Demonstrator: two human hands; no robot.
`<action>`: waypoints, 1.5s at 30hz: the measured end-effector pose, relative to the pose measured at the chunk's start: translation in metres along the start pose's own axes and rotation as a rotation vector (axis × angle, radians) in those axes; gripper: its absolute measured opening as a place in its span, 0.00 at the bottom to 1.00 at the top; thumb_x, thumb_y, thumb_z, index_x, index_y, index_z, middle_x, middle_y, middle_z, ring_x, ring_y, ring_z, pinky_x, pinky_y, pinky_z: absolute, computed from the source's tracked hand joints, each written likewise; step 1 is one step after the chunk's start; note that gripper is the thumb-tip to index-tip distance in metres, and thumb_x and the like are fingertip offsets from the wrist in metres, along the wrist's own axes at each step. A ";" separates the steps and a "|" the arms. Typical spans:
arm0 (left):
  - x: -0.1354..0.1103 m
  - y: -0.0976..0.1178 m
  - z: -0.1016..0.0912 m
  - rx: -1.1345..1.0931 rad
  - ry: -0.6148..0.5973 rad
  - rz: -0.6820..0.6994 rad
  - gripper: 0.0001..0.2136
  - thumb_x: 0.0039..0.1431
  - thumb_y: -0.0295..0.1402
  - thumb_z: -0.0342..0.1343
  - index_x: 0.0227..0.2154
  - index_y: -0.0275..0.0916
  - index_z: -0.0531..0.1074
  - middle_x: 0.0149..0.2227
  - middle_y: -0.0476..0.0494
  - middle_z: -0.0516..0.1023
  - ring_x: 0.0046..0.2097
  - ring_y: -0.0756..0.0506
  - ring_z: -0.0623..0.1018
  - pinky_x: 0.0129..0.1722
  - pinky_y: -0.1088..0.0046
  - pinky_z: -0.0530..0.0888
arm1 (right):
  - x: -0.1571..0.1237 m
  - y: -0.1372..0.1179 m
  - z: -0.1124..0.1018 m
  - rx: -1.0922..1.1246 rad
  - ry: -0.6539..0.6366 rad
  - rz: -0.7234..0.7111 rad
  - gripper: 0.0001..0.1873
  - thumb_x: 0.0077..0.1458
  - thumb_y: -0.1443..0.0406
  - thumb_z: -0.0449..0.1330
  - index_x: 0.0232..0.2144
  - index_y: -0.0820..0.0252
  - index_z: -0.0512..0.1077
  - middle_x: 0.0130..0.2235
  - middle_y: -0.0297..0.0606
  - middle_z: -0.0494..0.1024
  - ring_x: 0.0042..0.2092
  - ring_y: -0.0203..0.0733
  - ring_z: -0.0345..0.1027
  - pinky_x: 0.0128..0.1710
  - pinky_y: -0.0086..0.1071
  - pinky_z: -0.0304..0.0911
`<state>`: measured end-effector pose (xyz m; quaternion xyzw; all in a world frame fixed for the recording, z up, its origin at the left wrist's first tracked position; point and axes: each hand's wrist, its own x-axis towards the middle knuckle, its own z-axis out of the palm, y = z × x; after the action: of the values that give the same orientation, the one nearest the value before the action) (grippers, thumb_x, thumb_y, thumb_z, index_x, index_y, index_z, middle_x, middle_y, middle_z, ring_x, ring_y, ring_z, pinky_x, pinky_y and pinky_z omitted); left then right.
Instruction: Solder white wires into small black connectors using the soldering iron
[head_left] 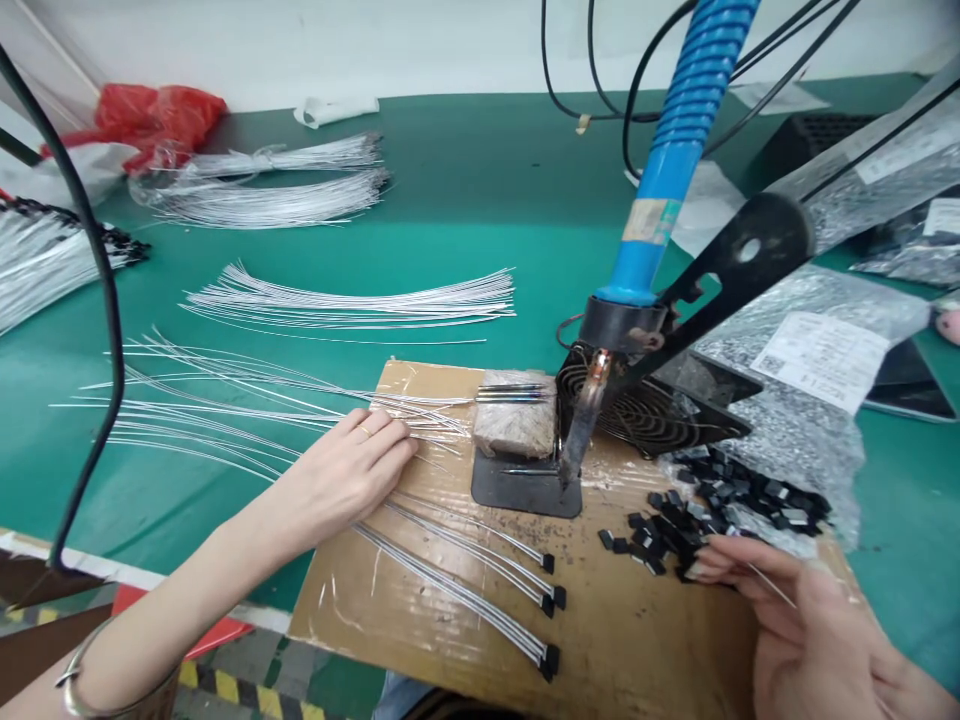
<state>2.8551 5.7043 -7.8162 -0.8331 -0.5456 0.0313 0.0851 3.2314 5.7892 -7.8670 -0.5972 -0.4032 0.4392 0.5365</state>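
Observation:
My left hand (352,470) lies flat, fingers together, on a fan of thin white wires (247,400) at the left edge of a cardboard sheet (420,610). My right hand (810,630) sits at the lower right, fingers curled, touching a heap of small black parts (720,500) and pinching what looks like a thin wire. A blue-handled soldering iron (660,220) hangs on a black stand, tip down over a dark plate (525,490). Three finished wire groups with black end pieces (547,590) lie on the cardboard.
More wire bundles (352,300) lie on the green table (465,200), further ones at the back left (270,190). A small black fan (652,410) sits behind the iron. Bubble-wrap bags with labels (817,360) fill the right. A black cable (105,320) crosses the left.

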 end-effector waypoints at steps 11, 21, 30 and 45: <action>-0.009 0.012 -0.017 -0.044 0.128 -0.010 0.12 0.68 0.14 0.49 0.49 0.27 0.69 0.39 0.35 0.79 0.39 0.42 0.76 0.43 0.60 0.74 | 0.000 0.005 -0.008 0.088 -0.109 -0.020 0.23 0.64 0.49 0.62 0.33 0.64 0.80 0.31 0.41 0.83 0.28 0.40 0.77 0.28 0.31 0.74; -0.027 0.045 -0.012 -0.370 0.251 -0.001 0.29 0.67 0.14 0.39 0.67 0.35 0.63 0.55 0.33 0.82 0.61 0.38 0.76 0.59 0.53 0.70 | -0.045 -0.038 0.035 -0.126 -0.355 0.072 0.25 0.68 0.48 0.58 0.32 0.60 0.83 0.27 0.36 0.76 0.24 0.33 0.68 0.24 0.25 0.65; -0.016 0.070 -0.030 -0.221 0.283 0.145 0.20 0.70 0.20 0.40 0.54 0.30 0.75 0.51 0.32 0.85 0.56 0.37 0.80 0.61 0.55 0.71 | -0.070 -0.050 0.071 -0.125 -0.854 0.059 0.15 0.62 0.57 0.62 0.28 0.60 0.76 0.27 0.33 0.70 0.27 0.33 0.62 0.25 0.26 0.55; -0.044 0.069 -0.027 -0.323 0.387 -0.225 0.16 0.62 0.20 0.56 0.52 0.39 0.74 0.45 0.41 0.84 0.45 0.43 0.81 0.48 0.60 0.77 | -0.070 -0.036 0.051 -0.109 -0.973 0.071 0.13 0.61 0.64 0.62 0.24 0.59 0.70 0.26 0.29 0.65 0.25 0.30 0.55 0.23 0.26 0.49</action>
<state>2.9037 5.6343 -7.8038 -0.7605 -0.6063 -0.2254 0.0569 3.1619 5.7407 -7.8268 -0.3632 -0.6090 0.6635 0.2386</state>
